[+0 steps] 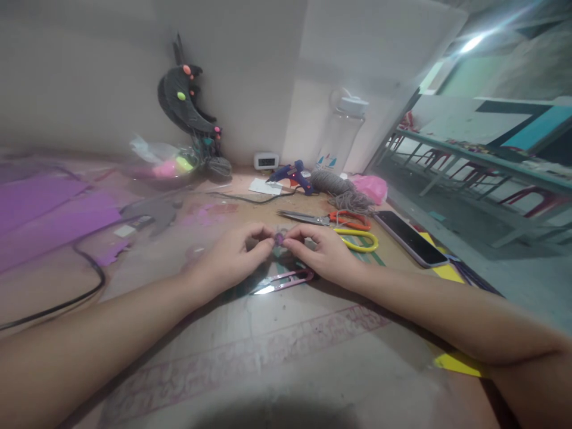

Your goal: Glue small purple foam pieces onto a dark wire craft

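Observation:
My left hand [235, 256] and my right hand [324, 253] meet over the middle of the table, fingertips pinched together on a small purple piece [279, 239] held between them. Both hands rest low on the table top [286, 345]. Just below the hands lie pink-handled thread snips [281, 282], partly hidden under my left hand.
Orange-handled scissors [330, 218] and yellow-handled scissors [360, 239] lie right of my hands, next to a phone [410, 238]. Further back are a blue glue gun [292, 176], grey yarn [342, 192], a clear bottle [342, 134] and a small clock [266, 161]. Purple sheets [44, 214] and a black cable [89, 268] lie left.

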Action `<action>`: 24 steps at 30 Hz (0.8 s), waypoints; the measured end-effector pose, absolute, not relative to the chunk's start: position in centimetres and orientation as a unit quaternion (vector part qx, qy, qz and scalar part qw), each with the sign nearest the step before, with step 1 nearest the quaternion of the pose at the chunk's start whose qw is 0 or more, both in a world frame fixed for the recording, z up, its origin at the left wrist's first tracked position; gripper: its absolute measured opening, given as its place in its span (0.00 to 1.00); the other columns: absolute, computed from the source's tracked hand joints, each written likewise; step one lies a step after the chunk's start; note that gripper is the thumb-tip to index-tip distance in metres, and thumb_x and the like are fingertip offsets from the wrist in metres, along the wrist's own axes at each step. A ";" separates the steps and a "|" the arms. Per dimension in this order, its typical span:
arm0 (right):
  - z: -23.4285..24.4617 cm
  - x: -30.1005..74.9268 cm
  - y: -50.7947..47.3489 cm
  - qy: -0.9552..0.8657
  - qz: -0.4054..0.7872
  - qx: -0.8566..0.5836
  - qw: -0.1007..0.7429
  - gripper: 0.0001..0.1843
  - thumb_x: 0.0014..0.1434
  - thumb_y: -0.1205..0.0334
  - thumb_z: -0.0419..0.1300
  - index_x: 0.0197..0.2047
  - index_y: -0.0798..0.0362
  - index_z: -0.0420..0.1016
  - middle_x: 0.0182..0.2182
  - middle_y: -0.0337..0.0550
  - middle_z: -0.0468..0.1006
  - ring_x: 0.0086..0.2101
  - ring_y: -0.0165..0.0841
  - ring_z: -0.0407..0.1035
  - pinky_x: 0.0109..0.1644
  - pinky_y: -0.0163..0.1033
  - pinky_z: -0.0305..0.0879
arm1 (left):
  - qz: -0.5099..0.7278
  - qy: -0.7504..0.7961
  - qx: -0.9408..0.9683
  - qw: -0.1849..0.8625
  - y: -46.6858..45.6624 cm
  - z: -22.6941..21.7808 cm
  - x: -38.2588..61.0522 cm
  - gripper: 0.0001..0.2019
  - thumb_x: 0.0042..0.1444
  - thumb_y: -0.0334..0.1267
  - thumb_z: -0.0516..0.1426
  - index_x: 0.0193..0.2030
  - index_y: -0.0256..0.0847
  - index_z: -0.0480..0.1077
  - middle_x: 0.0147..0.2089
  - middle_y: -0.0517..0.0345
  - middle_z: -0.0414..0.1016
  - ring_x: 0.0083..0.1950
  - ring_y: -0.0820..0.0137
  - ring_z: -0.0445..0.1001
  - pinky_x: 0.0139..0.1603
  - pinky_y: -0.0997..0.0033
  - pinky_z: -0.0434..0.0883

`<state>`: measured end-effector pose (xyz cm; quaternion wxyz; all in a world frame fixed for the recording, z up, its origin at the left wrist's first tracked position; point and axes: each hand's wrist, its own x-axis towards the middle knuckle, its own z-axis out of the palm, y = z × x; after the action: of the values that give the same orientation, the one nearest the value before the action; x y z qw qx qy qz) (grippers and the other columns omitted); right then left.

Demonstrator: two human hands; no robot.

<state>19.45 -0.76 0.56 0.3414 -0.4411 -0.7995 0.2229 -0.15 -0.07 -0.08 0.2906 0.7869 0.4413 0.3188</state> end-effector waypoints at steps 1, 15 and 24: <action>0.6 19.5 -0.8 -0.799 0.222 -0.441 0.343 0.10 0.60 0.59 0.58 0.34 0.55 0.77 0.29 0.40 0.79 0.30 0.29 0.70 0.35 0.32 0.64 | 0.319 0.440 0.785 0.297 -0.1 0.0 -0.1 0.11 0.60 0.44 0.51 0.38 0.43 0.72 0.38 0.58 0.77 0.40 0.64 0.73 0.37 0.68 0.67; 0.6 19.5 -0.7 -0.804 0.211 -0.435 0.347 0.10 0.60 0.60 0.58 0.33 0.55 0.77 0.28 0.39 0.78 0.29 0.29 0.70 0.34 0.32 0.64 | 0.314 0.433 0.787 0.307 -0.3 0.2 0.0 0.13 0.60 0.48 0.51 0.34 0.42 0.70 0.33 0.59 0.75 0.36 0.66 0.72 0.37 0.69 0.66; 0.6 19.5 -0.6 -0.794 0.220 -0.437 0.359 0.10 0.60 0.59 0.58 0.34 0.55 0.77 0.29 0.39 0.79 0.30 0.29 0.70 0.35 0.32 0.64 | 0.320 0.431 0.786 0.307 -0.1 0.0 0.0 0.13 0.61 0.46 0.50 0.37 0.44 0.72 0.36 0.58 0.76 0.38 0.65 0.72 0.38 0.68 0.67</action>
<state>19.54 -0.59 0.61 0.3594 -0.4372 -0.7944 0.2205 -0.03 -0.14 0.00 0.3074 0.7860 0.4307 0.3197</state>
